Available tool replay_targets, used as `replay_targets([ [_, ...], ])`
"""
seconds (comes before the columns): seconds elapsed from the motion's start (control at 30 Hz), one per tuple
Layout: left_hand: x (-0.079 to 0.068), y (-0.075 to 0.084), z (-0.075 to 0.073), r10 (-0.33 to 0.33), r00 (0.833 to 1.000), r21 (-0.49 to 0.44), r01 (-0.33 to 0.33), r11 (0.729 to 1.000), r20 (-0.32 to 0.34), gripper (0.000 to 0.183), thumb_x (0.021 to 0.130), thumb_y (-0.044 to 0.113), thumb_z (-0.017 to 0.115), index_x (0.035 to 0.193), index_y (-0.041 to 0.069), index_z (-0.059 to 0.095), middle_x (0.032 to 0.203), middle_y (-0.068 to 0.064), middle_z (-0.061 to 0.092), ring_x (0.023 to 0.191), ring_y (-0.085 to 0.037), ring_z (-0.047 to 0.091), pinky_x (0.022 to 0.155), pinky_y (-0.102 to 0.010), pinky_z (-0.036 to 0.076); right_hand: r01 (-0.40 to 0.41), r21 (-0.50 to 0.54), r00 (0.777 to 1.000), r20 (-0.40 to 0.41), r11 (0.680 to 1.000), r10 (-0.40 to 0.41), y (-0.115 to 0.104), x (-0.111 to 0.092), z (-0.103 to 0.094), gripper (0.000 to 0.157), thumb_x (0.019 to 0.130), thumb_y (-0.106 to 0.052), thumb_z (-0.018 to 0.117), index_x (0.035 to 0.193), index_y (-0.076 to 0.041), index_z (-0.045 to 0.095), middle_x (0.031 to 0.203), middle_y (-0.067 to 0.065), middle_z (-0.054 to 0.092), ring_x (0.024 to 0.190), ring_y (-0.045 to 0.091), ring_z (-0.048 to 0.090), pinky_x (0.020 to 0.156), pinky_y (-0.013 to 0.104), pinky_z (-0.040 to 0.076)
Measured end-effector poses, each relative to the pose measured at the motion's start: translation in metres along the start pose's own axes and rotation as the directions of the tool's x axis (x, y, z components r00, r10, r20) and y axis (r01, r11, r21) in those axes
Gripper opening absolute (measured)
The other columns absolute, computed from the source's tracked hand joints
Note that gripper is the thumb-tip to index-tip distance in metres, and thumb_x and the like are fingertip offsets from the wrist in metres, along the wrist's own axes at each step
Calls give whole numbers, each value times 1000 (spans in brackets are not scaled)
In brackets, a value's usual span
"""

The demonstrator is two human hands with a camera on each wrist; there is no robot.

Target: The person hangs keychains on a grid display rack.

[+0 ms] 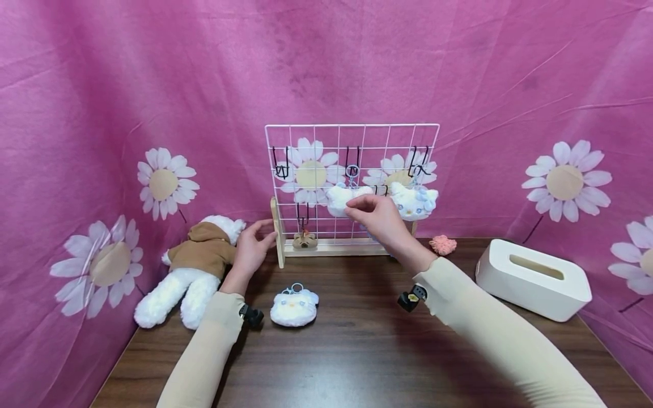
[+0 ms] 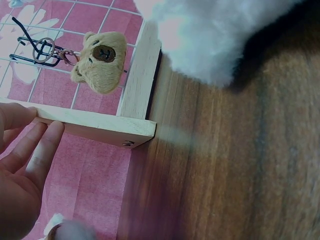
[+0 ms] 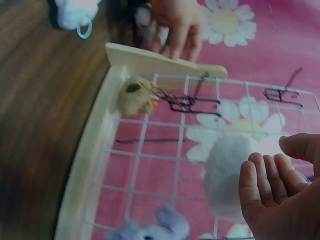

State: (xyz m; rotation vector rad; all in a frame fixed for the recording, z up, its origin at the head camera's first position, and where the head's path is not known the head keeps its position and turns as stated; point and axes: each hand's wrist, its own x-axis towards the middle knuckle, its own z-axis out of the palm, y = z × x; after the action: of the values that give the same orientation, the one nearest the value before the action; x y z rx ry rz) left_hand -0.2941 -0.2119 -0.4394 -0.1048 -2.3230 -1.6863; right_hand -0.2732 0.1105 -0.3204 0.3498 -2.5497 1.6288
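Just right of the middle, my right hand point(image 1: 380, 218) has its fingertips at the lower right of a white plush keychain point(image 1: 336, 201). That keychain hangs by its ring from a middle hook of the white wire grid rack point(image 1: 326, 221). In the right wrist view the thumb stands apart from the bent fingers, with nothing showing between them. My left hand point(image 1: 251, 246) touches the rack's wooden side post point(image 1: 278, 232) with nearly straight fingers. A second white cat-face keychain point(image 1: 410, 203) hangs on the right, and a brown bear keychain point(image 2: 104, 62) hangs low on the left.
A third cat-face keychain point(image 1: 294, 309) lies on the table in front of the rack. A white plush toy point(image 1: 204, 255) in a brown hoodie leans at the left. To the right are a pink fluffy thing point(image 1: 442, 245) and a white tissue box point(image 1: 530, 289).
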Motion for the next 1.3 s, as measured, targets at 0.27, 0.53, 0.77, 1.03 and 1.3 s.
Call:
replay_targets([
  [0.27, 2, 2, 0, -2, 1000, -2, 2, 1000, 1, 41, 109, 3, 71, 150, -4, 66, 138, -32, 73, 117, -46, 78, 88, -21, 73, 67, -92, 993, 107, 994, -57, 13, -11, 36, 21, 103, -18, 83, 119, -5, 84, 116, 12, 84, 95, 15, 69, 77, 20, 57],
  [0.53, 2, 4, 0, 2, 1000, 36, -1, 999, -10, 41, 109, 6, 73, 149, -1, 68, 136, -31, 75, 111, -45, 81, 86, -21, 73, 12, -31, 983, 186, 999, -6, 31, -20, 70, 19, 101, -13, 83, 117, -3, 84, 106, 11, 84, 88, 10, 68, 77, 19, 58],
  [0.77, 2, 3, 0, -1, 1000, 27, 1, 1000, -13, 40, 109, 7, 72, 149, -1, 68, 138, -32, 74, 112, -46, 80, 88, -22, 74, -27, -39, 967, 254, 999, 36, 46, -30, 95, 23, 98, -13, 85, 118, -4, 82, 106, 9, 84, 93, 12, 72, 81, 21, 61],
  [1.03, 1, 2, 1, -6, 1000, 26, 6, 1000, -6, 41, 110, 7, 72, 149, -2, 67, 140, -32, 73, 114, -47, 79, 88, -21, 73, -50, -102, 946, 315, 994, 80, 60, -36, 118, 29, 97, -13, 87, 122, 0, 80, 106, 7, 81, 94, 14, 70, 83, 23, 61],
  [1.3, 1, -1, 1, -4, 1000, 20, 4, 1000, -15, 40, 109, 5, 73, 148, -2, 69, 139, -31, 74, 111, -48, 80, 84, -17, 72, -43, -120, 938, 337, 992, 82, 67, -37, 134, 27, 96, -12, 87, 119, 0, 81, 104, 7, 81, 90, 10, 69, 80, 22, 61],
])
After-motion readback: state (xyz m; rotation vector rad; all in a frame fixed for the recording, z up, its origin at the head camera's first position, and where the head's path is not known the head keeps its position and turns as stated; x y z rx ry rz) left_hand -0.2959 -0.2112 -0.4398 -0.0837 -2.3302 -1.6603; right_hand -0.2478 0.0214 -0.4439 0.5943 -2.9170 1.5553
